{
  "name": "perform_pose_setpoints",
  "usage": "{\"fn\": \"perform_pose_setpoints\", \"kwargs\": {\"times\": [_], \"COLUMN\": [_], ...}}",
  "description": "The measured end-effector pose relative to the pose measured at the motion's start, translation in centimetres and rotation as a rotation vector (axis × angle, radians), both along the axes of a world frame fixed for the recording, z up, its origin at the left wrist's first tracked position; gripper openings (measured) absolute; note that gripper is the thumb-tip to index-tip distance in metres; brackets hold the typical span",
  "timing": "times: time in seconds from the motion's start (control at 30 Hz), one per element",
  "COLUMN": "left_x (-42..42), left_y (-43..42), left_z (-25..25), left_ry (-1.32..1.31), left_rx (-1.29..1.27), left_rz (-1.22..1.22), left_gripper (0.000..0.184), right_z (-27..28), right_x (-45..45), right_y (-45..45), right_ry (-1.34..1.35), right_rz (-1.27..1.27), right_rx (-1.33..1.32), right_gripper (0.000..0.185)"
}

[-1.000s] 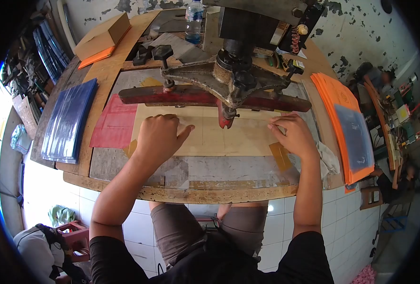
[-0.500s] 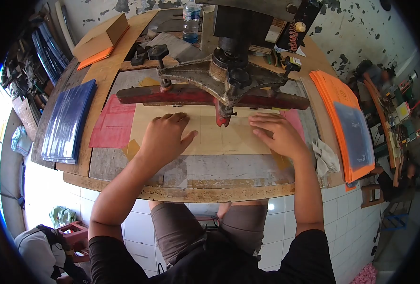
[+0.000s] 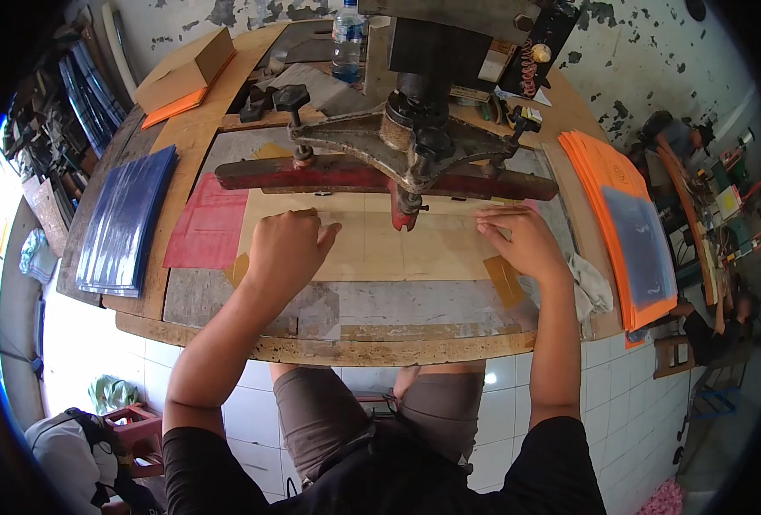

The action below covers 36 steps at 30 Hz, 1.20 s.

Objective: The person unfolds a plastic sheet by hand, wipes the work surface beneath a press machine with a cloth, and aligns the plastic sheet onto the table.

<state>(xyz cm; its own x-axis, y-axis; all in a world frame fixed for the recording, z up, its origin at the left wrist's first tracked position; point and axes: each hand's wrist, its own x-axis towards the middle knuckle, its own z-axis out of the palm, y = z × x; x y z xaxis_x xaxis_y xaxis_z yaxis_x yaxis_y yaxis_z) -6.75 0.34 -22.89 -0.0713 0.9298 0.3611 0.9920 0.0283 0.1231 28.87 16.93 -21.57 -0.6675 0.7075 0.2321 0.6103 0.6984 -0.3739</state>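
Observation:
A pale yellow board (image 3: 372,249) lies flat on the worn grey press bed (image 3: 312,318). Over its left part is my left hand (image 3: 288,245), fingers bent downward with the tips hidden and the thumb standing apart; nothing shows in it. My right hand (image 3: 524,242) is at the board's right end, fingers stretched out and thumb apart, holding nothing. Whether either hand touches the board I cannot tell. Between and beyond them hangs the press head (image 3: 410,142) with its red bar (image 3: 346,174). A pink sheet (image 3: 204,225) lies left of the board.
Clear plastic sleeves over dark blue sheets (image 3: 123,223) are stacked at the left. Orange folders (image 3: 603,172) with a clear sleeve lie at the right, beside a white cloth (image 3: 591,287). A water bottle (image 3: 347,43) and cardboard box (image 3: 183,69) stand behind. Other people sit far right.
My left hand has shifted slightly left and its fingers have bent more. My right hand has moved right, uncovering the brown tape near the board's corner. The press head hangs as before.

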Motion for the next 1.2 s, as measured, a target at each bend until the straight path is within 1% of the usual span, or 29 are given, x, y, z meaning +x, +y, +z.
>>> {"fn": "perform_pose_setpoints", "kwargs": {"times": [0.1, 0.17, 0.2, 0.27, 0.3, 0.37, 0.4, 0.5, 0.7, 0.8, 0.9, 1.0, 1.2], "left_x": [0.0, 0.1, 0.2, 0.5, 0.4, 0.5, 0.9, 1.3, 1.4, 1.5, 1.6, 1.3, 1.5], "left_y": [-0.1, -0.2, -0.2, -0.1, -0.1, -0.2, -0.4, -0.5, -0.6, -0.5, -0.5, -0.2, -0.1], "left_z": [-0.1, 0.1, 0.2, 0.5, 0.5, 0.4, 0.3, -0.1, -0.2, -0.1, -0.4, -1.0, -1.0], "left_ry": [0.029, 0.056, 0.065, 0.082, 0.077, 0.064, 0.014, -0.001, 0.002, 0.024, 0.026, 0.003, -0.023], "left_rx": [-0.033, -0.049, -0.048, -0.047, -0.032, -0.004, -0.039, -0.026, -0.060, -0.081, -0.028, -0.018, -0.045], "left_rz": [0.043, 0.075, 0.073, 0.069, -0.037, -0.252, -0.279, -0.340, -0.313, -0.311, -0.290, -0.305, -0.306], "left_gripper": [0.043, 0.041, 0.036, 0.030, 0.031, 0.033, 0.034, 0.034, 0.036, 0.038, 0.040, 0.042, 0.043], "right_z": [-0.2, 0.6, 1.0, 0.7, 0.7, 0.8, 0.8, -0.1, -0.6, -0.9, -1.9, -2.3, -3.4], "right_x": [0.0, -0.3, -0.4, -0.4, -0.5, -1.0, -1.2, -1.2, -1.3, -1.9, -2.4, -3.0, -3.7], "right_y": [0.0, -0.6, -0.8, -0.8, -0.8, -1.3, -1.5, -1.1, -0.8, -1.1, -0.9, -1.1, -0.7], "right_ry": [-0.019, -0.012, -0.009, 0.071, 0.111, 0.088, 0.076, 0.031, 0.011, 0.028, 0.050, 0.074, 0.104], "right_rz": [0.010, -0.063, -0.100, 0.020, 0.079, 0.151, 0.187, 0.211, 0.201, 0.164, 0.180, 0.171, 0.190], "right_rx": [0.125, 0.060, 0.027, -0.009, -0.027, -0.033, -0.037, -0.075, -0.050, 0.027, 0.154, 0.181, 0.381], "right_gripper": [0.024, 0.021, 0.020, 0.018, 0.018, 0.021, 0.023, 0.026, 0.025, 0.024, 0.024, 0.026, 0.024]}}
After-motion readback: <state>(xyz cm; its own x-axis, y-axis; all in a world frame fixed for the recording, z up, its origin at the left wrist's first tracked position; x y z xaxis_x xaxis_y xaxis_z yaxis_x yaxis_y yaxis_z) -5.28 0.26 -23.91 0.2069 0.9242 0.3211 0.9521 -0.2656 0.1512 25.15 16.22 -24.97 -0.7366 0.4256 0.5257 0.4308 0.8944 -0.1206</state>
